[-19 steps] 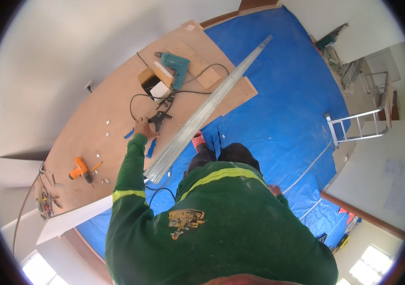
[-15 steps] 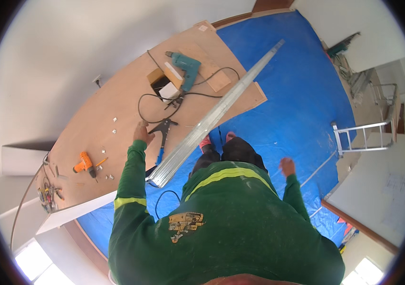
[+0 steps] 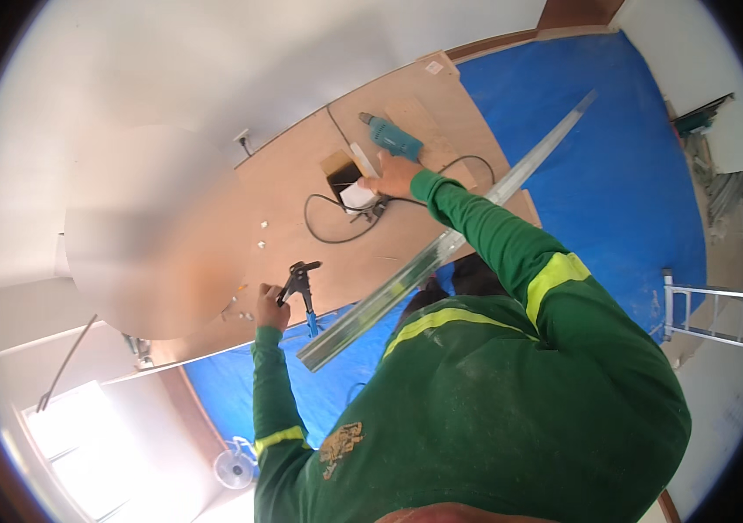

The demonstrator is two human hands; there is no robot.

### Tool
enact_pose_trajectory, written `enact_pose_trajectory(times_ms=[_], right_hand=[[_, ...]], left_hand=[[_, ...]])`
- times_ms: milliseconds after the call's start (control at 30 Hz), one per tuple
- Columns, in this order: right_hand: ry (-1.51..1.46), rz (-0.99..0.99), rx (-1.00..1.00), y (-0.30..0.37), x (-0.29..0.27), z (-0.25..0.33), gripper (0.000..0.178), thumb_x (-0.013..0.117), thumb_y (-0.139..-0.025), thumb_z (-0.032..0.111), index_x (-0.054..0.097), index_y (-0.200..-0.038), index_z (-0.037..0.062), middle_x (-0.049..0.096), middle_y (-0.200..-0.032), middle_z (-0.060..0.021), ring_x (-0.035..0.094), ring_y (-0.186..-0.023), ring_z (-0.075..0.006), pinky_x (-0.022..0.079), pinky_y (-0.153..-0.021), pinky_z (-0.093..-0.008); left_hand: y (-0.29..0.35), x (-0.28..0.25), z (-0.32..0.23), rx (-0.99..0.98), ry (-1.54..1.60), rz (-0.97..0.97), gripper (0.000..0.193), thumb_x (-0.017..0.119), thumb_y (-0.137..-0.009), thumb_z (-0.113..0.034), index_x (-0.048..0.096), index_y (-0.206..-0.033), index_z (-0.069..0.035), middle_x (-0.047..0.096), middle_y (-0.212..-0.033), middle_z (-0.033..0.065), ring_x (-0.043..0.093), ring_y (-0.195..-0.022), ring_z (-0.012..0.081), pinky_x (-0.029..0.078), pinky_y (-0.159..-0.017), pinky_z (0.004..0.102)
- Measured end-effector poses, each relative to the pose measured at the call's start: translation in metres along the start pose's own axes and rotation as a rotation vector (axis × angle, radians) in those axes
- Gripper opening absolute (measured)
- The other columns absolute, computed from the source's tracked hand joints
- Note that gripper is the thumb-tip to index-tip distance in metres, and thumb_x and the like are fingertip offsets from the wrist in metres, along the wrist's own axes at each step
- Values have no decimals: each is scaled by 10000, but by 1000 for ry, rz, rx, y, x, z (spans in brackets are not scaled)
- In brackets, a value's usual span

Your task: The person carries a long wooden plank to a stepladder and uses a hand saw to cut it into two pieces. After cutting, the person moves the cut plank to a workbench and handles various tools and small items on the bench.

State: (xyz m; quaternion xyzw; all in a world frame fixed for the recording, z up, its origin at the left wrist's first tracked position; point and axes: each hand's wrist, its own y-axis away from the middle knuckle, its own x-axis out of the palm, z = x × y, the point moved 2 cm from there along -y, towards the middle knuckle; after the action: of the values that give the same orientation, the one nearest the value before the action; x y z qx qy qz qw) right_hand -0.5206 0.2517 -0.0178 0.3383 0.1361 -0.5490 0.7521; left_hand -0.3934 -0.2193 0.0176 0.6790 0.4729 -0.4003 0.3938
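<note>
Near the table's front edge, my left hand [image 3: 271, 307] closes around one handle of a hand riveter [image 3: 302, 277] with a black head and a blue grip. My right hand [image 3: 398, 176] reaches across the table, fingers apart, over the handle area of a teal corded drill [image 3: 391, 139]. Its fingertips are beside an open cardboard box [image 3: 334, 163] and a white box [image 3: 357, 199]; the drill's handle is hidden behind the hand. A long silvery metal channel [image 3: 415, 270] slants over the table's edge, passing under my right forearm.
Small metal pieces [image 3: 262, 245] lie on the wooden table [image 3: 354, 261]. The drill's black cable [image 3: 309, 218] loops there. A large blurred patch hides the table's left part. Blue sheeting [image 3: 563, 192] covers the floor; a metal ladder [image 3: 712, 292] stands right, a fan [image 3: 234, 469] lower left.
My left hand has taken hold of the riveter and tilted it. My right hand has swung from my right side up over the table to the drill and boxes. The view has shifted left.
</note>
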Motion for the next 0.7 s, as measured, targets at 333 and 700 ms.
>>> enact_pose_trajectory(times_ms=[333,700], right_hand=[[-565,14,-287,92,-45,37,1117,696,-949,737,296,-1622,-59,541,-1492,-385,571,-1417,-439,503,-1134,-491],[-238,-502,133,-12,-107,-195,653,583,-1079,470,543,-1438,-75,666,-1299,-377,622,-1232,-552,506,-1057,-567]], left_hand=[[-107,-154,-231,-45,439,-1,348,789,-925,-78,688,-1246,12,583,-1133,64,603,-993,170,505,-860,319],[-260,42,-321,43,93,-263,803,759,-983,-446,431,-1610,-66,525,-1451,257,483,-1401,475,429,-1161,506]])
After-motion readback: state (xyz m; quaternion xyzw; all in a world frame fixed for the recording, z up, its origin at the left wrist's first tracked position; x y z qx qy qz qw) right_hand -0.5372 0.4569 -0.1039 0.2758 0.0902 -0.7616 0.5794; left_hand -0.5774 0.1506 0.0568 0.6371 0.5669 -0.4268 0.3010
